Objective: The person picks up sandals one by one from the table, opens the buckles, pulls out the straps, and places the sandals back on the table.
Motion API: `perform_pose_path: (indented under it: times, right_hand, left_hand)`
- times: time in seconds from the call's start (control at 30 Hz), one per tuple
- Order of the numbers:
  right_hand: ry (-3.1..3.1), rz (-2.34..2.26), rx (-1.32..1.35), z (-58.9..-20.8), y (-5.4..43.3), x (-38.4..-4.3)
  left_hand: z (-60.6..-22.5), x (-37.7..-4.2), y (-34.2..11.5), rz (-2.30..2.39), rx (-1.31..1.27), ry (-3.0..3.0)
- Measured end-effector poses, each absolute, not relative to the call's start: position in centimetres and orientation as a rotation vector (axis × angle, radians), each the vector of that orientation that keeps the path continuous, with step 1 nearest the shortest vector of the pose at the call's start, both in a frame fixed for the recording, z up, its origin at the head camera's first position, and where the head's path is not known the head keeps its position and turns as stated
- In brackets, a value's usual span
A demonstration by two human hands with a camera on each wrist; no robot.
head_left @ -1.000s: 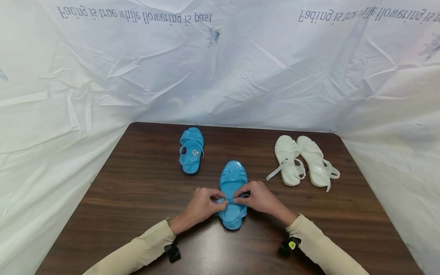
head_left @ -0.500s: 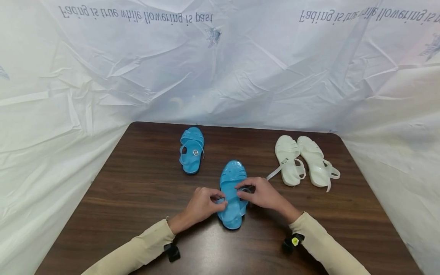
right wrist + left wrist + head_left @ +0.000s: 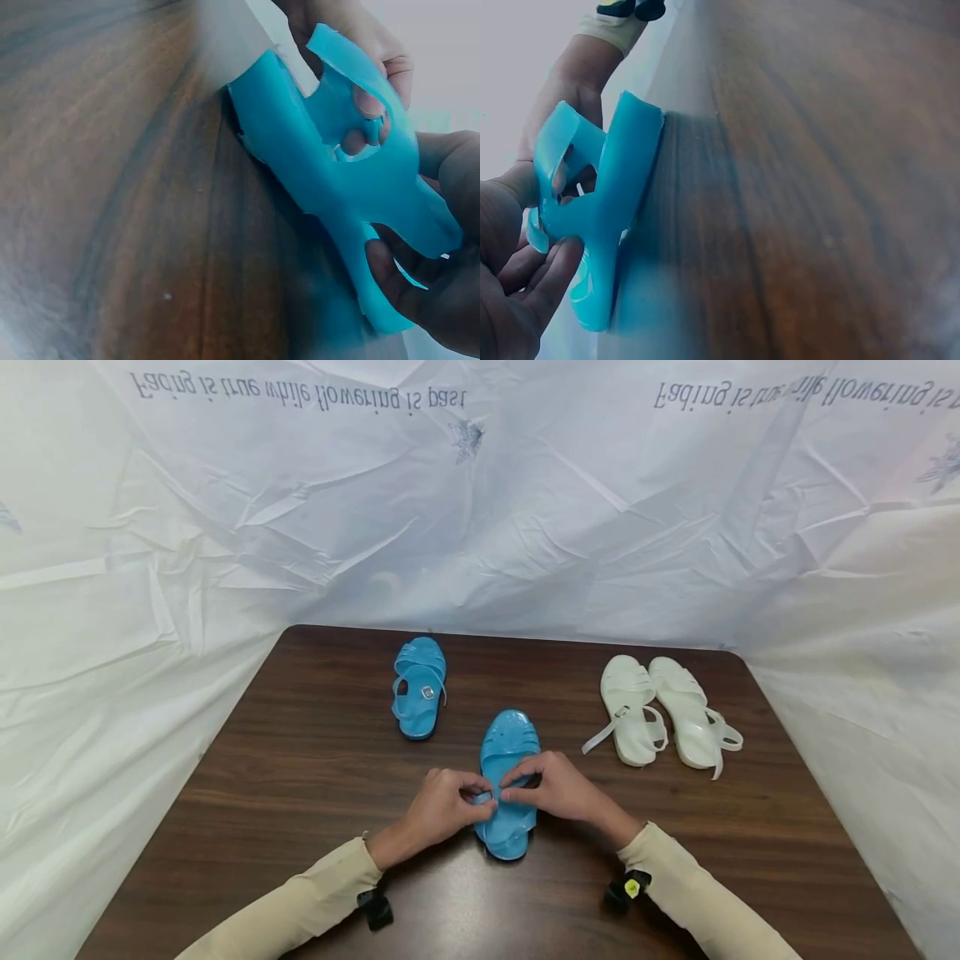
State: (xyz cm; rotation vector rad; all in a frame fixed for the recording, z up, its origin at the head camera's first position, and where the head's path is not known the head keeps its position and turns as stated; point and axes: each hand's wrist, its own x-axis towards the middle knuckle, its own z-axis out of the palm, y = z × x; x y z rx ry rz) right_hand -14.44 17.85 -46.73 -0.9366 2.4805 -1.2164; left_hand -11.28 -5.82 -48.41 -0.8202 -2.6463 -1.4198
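A blue jelly sandal (image 3: 510,739) lies sole down at the middle of the table, toe pointing away from me. My left hand (image 3: 444,803) pinches its ankle strap on the left side, thumb and fingers close together. From the right, my right hand (image 3: 558,789) reaches over the sandal and pinches the strap too, its fingertips close to the left thumb. In the left wrist view a short strap end (image 3: 536,231) shows beside the left fingers. The right wrist view has the sandal's side wall (image 3: 375,180) partly covering both hands' fingertips.
Farther back on the left lies a second blue sandal (image 3: 417,714) with its strap across it. Two white sandals (image 3: 626,743) lie side by side at the back right, straps loose. A pale printed sheet (image 3: 480,527) hangs behind the dark wooden table (image 3: 300,760).
My right hand shifted slightly right and away from the left fingers, then came back left toward them. The left hand has stayed in place, and the sandal has barely moved.
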Motion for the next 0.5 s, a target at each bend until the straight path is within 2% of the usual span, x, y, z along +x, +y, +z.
perform_pose_path:
  times: [0.5]
  right_hand:
    - [2.636,-1.16,-0.872,-47.45,18.55,-14.06]
  left_hand:
    - [-48.81,-11.17,-6.25,-1.513,-0.793,-2.606]
